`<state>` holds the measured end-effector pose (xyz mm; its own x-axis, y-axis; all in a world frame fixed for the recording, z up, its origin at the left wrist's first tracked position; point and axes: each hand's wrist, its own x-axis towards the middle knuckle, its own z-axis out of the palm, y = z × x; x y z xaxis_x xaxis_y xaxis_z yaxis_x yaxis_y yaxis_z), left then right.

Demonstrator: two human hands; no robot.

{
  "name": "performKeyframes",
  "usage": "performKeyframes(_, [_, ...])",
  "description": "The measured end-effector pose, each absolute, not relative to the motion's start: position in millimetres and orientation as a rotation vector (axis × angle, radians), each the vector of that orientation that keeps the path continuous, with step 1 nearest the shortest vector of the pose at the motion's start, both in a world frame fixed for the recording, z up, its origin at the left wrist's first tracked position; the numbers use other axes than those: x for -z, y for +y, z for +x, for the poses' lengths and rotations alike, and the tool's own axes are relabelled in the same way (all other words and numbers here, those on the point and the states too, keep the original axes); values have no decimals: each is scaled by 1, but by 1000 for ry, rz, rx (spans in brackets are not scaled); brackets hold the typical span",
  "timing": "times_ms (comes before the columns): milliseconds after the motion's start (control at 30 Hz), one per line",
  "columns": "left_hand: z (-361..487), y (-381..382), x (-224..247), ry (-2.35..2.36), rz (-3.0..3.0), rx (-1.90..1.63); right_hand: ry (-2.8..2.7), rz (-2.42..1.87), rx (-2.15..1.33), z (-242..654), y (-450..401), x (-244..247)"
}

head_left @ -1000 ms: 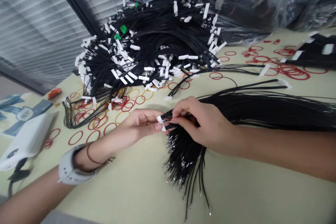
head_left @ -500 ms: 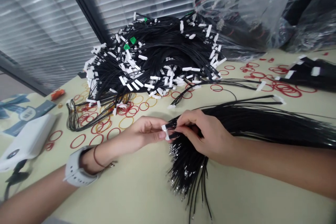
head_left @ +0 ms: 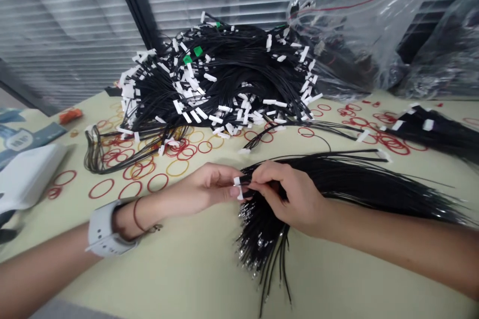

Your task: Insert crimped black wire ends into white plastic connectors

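Between the thumb and fingers of my left hand (head_left: 209, 187) is a small white connector (head_left: 238, 188). My right hand (head_left: 290, 194) is closed in a pinch on a black wire (head_left: 247, 179) right beside the connector; the wire's tip is hidden by the fingers and the housing. Under both hands lies a thick bundle of loose black wires (head_left: 352, 179). Its near ends, tipped with shiny metal terminals (head_left: 258, 241), fan out toward me below my right hand. A short harness with a white connector (head_left: 382, 155) rests on top of the bundle.
Behind the hands rises a large heap of black harnesses (head_left: 239, 70) with white connectors. Red and yellow rubber bands (head_left: 177, 167) are scattered around it. Clear plastic bags (head_left: 344, 25) stand at the back right, with more harnesses (head_left: 441, 132) below. A white device (head_left: 30, 174) sits far left.
The whole view has shifted slightly. My hands keep the same hold, the right one still pinching beside the connector, with only a tiny movement of the fingers.
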<state>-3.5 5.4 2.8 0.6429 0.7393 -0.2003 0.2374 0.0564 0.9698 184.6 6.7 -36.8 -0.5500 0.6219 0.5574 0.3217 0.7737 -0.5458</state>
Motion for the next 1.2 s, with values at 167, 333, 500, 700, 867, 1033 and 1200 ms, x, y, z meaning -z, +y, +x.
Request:
performKeyframes(167, [-2,5,0,830,1568,-509,-2107,-662,-400,185,6,39])
performKeyframes(333, [-5,10,2,831,1653,-608,-1946,-705,-278,186,6,34])
performKeyframes(500, [-8,12,1,882,1671,-614,-2020,-749,-162,187,9,36])
performKeyframes(700, [-6,10,0,925,1654,-562,-2100,-797,-110,187,10,37])
performKeyframes(867, [-6,9,-1,970,1650,-528,-2131,-800,-91,186,9,36])
performKeyframes(1033, [-7,9,-1,1002,1680,-472,-2133,-750,-71,188,9,38])
performKeyframes(1200, [-9,9,0,965,1707,-445,-2163,-694,-82,189,10,39])
